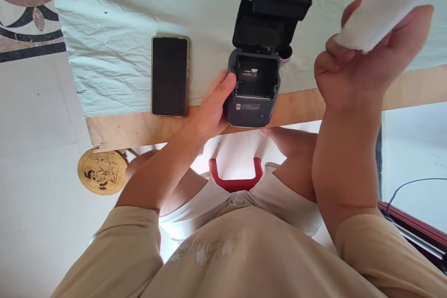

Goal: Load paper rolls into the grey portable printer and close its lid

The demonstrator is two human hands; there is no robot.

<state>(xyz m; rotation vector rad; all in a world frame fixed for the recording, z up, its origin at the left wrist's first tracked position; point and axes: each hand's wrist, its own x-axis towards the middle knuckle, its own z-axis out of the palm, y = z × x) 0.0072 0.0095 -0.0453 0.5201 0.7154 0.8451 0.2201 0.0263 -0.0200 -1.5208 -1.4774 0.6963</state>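
Note:
My left hand (216, 102) grips a small dark label printer (251, 114) by its left side, thumb on the rim of the compartment. The printer's black lid (263, 30) is swung up, and no roll shows in the open compartment. At the upper right my right hand (370, 65) is closed around a white, paper-like piece (387, 9), held up above the table and apart from the printer. The far end of that piece runs out of view. A small round object with a dark top (286, 53) is partly hidden behind the printer.
A phone (169, 77) with a dark screen lies left of the printer. Pale green cloth (115, 32) covers the table, leaving a wooden front edge (129, 128) bare. Below are a round panda-patterned stool (102, 171) and a red U-shaped part (235, 184) between my legs.

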